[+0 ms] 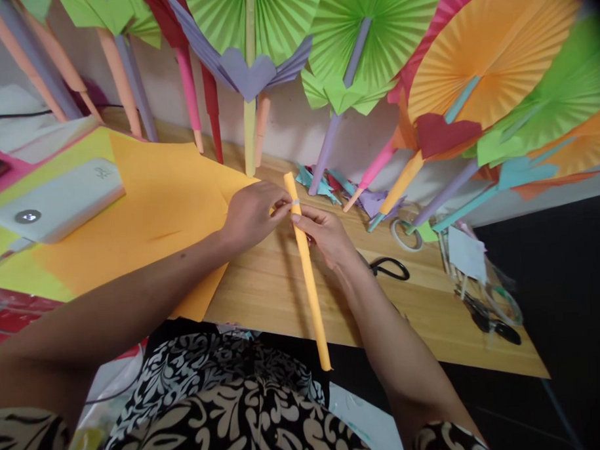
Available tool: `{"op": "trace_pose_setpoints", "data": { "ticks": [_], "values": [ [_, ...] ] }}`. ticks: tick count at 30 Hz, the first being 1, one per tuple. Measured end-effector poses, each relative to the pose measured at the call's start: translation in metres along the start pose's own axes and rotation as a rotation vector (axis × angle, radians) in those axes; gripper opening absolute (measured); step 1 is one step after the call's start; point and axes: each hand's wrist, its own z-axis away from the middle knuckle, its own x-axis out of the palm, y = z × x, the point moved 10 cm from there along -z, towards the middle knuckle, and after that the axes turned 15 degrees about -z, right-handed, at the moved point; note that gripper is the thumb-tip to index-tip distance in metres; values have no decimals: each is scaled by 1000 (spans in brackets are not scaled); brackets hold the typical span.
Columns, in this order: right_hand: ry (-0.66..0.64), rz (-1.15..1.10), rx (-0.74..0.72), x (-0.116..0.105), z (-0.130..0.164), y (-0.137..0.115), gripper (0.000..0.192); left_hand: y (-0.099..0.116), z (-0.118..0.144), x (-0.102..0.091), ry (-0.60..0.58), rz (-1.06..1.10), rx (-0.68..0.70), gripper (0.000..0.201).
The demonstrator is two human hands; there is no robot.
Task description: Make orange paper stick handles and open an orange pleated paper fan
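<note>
A rolled orange paper tube [309, 284] slants over the front of the wooden table, its lower end past the edge. My right hand [330, 234] is closed around the tube near its upper end, thumb on top. My left hand [255, 213] pinches at the tube's left side, where a small pale strip [295, 202] shows against the paper; whether it is tape I cannot tell for certain. Under my left forearm lie orange paper sheets [165, 190].
Paper fans [367, 45] on rolled sticks lean against the wall. A white power bank [58, 200] rests on the sheets at left. Paper scraps [323, 181], a tape roll [406, 236], black-handled scissors [390, 268] and another dark-handled tool [495, 326] lie to the right.
</note>
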Motion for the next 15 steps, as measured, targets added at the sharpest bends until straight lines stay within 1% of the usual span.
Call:
{"op": "trace_pose_setpoints", "data": {
  "ticks": [2, 7, 11, 15],
  "values": [
    [10, 38, -11, -1, 0, 0, 29, 1, 0, 0, 4, -31, 6, 14],
    [11, 102, -36, -1, -1, 0, 27, -2, 1, 3, -22, -40, -52, 12],
    [4, 88, -23, -1, -1, 3, 29, -6, 0, 9, -53, 1, -79, 9],
    [6, 43, 15, 0, -1, 6, 34, -15, -1, 12, -55, 79, -119, 8]
  ]
}}
